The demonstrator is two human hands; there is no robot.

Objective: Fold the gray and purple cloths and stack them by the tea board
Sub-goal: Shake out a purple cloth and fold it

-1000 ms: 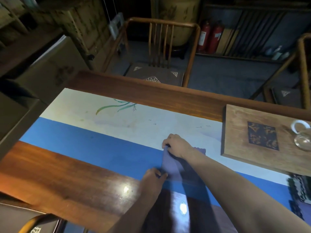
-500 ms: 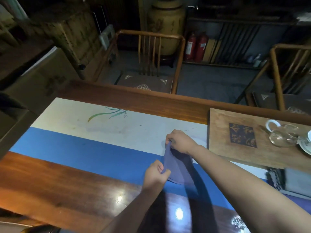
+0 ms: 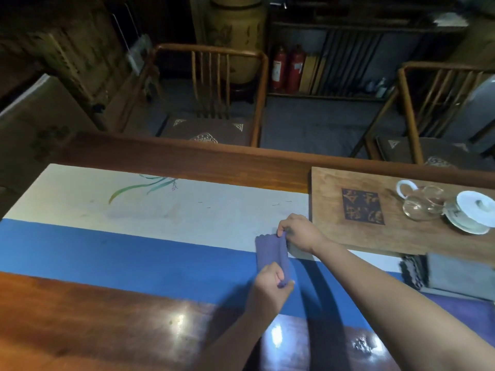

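Wooden tea board at right, carved square inlay; on it glass pitcher and white lidded gaiwan. Gray folded cloths stacked near edge of board, scalloped dark edges. Glossy wooden table, runner white far half, blue near half, painted orchid. Two wooden chairs beyond; fire extinguishers far back. Purple cloth: narrow folded strip just left of board. Right hand pinching its far end, left hand pinching near end.

Two wooden chairs, red extinguishers, glass pitcher, lidded cup (possibly a gaiwan)
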